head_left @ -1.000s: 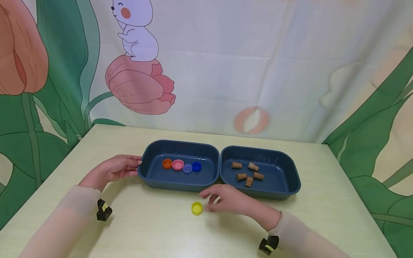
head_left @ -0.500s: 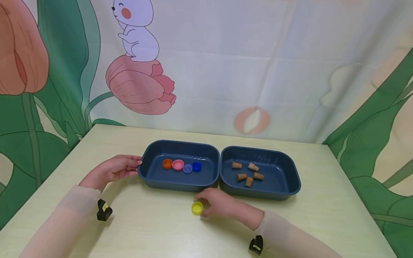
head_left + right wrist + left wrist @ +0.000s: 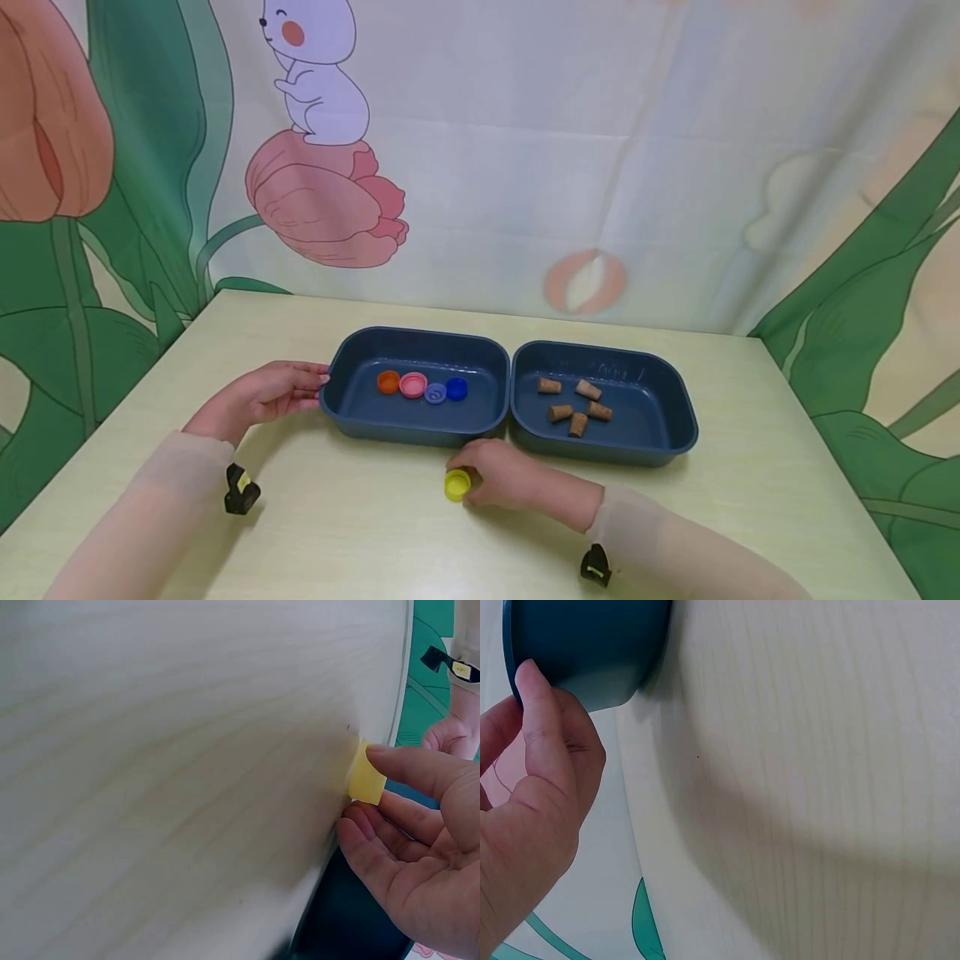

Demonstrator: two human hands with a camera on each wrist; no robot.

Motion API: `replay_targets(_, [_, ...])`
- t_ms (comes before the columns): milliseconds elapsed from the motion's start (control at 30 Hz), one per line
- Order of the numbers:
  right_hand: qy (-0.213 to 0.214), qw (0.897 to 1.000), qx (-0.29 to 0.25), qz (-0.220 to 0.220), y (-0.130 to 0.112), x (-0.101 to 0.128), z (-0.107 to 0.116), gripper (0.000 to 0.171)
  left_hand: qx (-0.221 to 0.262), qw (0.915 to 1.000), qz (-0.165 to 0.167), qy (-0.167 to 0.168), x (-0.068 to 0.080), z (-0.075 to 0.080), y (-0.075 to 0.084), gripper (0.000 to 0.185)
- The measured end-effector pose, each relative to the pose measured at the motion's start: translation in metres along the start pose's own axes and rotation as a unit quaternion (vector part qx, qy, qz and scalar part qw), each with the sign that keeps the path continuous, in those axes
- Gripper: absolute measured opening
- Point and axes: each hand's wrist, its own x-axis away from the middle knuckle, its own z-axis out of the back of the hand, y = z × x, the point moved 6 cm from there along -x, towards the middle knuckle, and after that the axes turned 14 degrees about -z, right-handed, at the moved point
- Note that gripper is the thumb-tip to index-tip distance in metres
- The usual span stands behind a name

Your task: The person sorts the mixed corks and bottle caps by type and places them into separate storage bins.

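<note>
In the head view a yellow bottle cap [image 3: 457, 485] lies on the table in front of the trays, its hollow side showing. My right hand [image 3: 504, 477] pinches it from the right; the right wrist view shows the thumb pressed on the yellow cap's side [image 3: 365, 776] with the fingers bent beneath. At the far left my left hand [image 3: 273, 392] holds the end of a dark blue tray [image 3: 420, 434] by its rim. That tray contains an orange cap [image 3: 387, 382], a pink cap [image 3: 413, 385], a light purple cap [image 3: 436, 393] and a blue cap [image 3: 457, 388].
A second dark blue tray [image 3: 615, 455] stands against the first on the right, with several corks [image 3: 577, 425] lying in it. Behind the pale wooden table [image 3: 337, 533] hangs a printed curtain [image 3: 487, 167] with a cartoon bear and tulips.
My right hand has moved left to the yellow cap, and its thumb and fingers have closed on it. The left hand and both trays have stayed in place.
</note>
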Motion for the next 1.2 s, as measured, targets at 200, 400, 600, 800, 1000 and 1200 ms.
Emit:
replay_targets(200, [0.007, 1.0, 0.007, 0.003, -0.001, -0.001, -0.001, 0.036, -0.001, 1.0, 0.004, 0.002, 0.0, -0.001, -0.001, 0.057])
replay_targets(400, [0.005, 1.0, 0.003, 0.001, -0.002, -0.001, -0.001, 0.036, 0.0, 1.0, 0.006, 0.003, 0.001, -0.001, 0.001, 0.058])
replay_targets(600, [-0.021, 1.0, -0.007, -0.003, -0.002, -0.001, 0.002, 0.038, 0.001, 1.0, 0.005, 0.003, 0.001, -0.002, 0.002, 0.058])
replay_targets(800, [-0.064, 0.997, -0.038, -0.023, -0.004, 0.004, 0.012, 0.038, -0.002, 1.0, 0.007, 0.006, 0.0, 0.0, 0.002, 0.055])
replay_targets(1000, [-0.083, 0.995, -0.055, -0.024, -0.012, 0.012, 0.032, 0.036, -0.004, 1.0, 0.007, 0.006, 0.0, 0.002, 0.001, 0.055])
replay_targets(1200, [-0.089, 0.993, -0.067, -0.034, -0.019, 0.012, 0.059, 0.035, -0.005, 0.9999, 0.009, 0.003, -0.002, 0.001, -0.001, 0.056])
